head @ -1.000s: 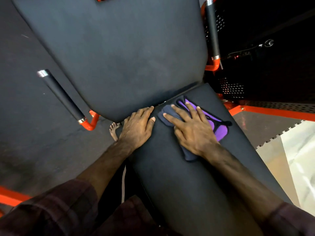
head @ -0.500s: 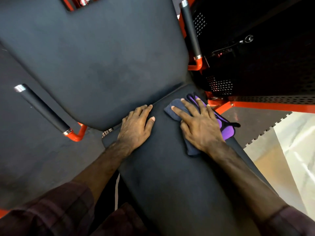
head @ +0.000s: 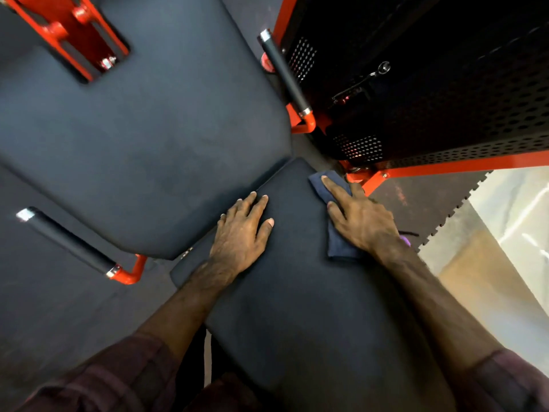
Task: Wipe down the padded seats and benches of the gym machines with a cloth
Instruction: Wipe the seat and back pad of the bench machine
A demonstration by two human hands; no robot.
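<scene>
Seat pad [head: 297,307], black and padded, is filling the lower middle of my view, running from 6 o'clock up toward the centre, and I am watching both forearms reaching out over it from dark plaid sleeves [head: 98,379] at the bottom corners. My left hand [head: 242,233] is lying flat on the pad just left of centre, fingers straight and slightly spread, holding nothing. My right hand [head: 361,218] is sitting at about 2 o'clock from it, pressing the cloth [head: 335,245] down against the pad's right edge with straight fingers (the index finger is pointing toward 11 o'clock). The cloth is dark blue, showing below the wrist and again beyond the fingertips near the pad's far right corner; a sliver of purple is peeking out beside the wrist. Past the hands, the backrest [head: 142,138] is spreading across the upper left, its lower edge meeting the seat. One black grip handle [head: 68,242] is sticking out at 9 o'clock on an orange bracket, another handle [head: 285,72] is standing at 12 o'clock. A perforated black guard [head: 463,114] is filling the 1 to 2 o'clock corner, with an orange frame bar [head: 463,165] running beneath it.
</scene>
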